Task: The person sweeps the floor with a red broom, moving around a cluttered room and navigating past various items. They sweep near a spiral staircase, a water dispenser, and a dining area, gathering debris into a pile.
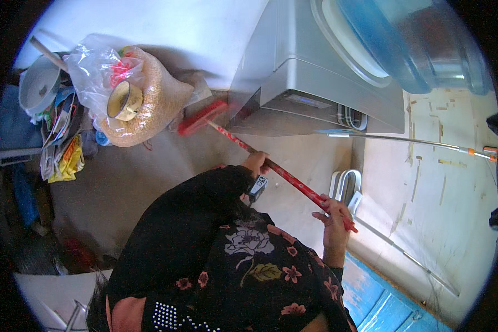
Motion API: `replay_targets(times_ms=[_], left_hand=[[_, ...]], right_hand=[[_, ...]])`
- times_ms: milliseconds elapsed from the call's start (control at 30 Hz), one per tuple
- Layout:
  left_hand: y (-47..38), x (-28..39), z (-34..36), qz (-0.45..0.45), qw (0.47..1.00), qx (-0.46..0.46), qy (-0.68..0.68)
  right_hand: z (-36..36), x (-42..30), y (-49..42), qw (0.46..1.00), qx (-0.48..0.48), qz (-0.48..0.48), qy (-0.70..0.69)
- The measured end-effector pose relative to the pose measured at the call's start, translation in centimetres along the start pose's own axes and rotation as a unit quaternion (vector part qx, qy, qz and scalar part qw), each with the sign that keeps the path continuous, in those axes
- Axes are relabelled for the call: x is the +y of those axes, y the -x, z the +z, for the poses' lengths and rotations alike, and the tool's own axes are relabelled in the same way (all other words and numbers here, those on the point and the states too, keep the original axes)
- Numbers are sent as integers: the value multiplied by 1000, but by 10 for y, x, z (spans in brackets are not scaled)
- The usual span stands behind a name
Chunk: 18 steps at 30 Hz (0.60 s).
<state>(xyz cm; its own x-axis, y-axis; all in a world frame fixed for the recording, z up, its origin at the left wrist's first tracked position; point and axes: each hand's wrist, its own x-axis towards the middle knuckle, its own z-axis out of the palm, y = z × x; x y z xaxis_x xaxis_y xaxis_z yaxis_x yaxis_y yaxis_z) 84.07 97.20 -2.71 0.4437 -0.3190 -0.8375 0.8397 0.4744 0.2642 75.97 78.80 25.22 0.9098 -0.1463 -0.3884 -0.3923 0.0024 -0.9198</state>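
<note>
Both my hands hold the red, patterned handle [294, 179] of a push broom. My left hand [257, 163] is wrapped around the middle of the handle. Closer to its top end, my right hand [336, 211] grips it, with a short stub of handle past the fingers. The red bristle head [203, 118] is at the far end, low by the floor, between a clear plastic sack of grain [159, 95] and a grey water dispenser [303, 83]. Just below my left hand is a small device [258, 186] with printed symbols.
A cream metal mug [124, 100] rests on the sack. Left of it are a grey pan [39, 85] and bundled plastic bags [68, 159]. A blue water bottle [398, 45] tops the dispenser. Two poles, one upper [406, 141] and one lower [402, 253], lie right, near a blue door [373, 299].
</note>
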Motion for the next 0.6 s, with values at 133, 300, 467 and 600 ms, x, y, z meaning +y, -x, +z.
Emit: replay_targets(times_ms=[133,300,467,600], left_hand=[[27,-22,17,-50,991,-84,90],[80,-27,35,48,979,-106,167],[94,4,40,103,949,-113,275],[84,32,19,91,955,-85,268]], right_hand=[[-29,-21,-5,992,-91,-82,23],[-41,-63,-18,951,-261,-158,47],[-18,-83,-15,952,-232,-192,52],[11,-85,-7,937,-270,-205,83]])
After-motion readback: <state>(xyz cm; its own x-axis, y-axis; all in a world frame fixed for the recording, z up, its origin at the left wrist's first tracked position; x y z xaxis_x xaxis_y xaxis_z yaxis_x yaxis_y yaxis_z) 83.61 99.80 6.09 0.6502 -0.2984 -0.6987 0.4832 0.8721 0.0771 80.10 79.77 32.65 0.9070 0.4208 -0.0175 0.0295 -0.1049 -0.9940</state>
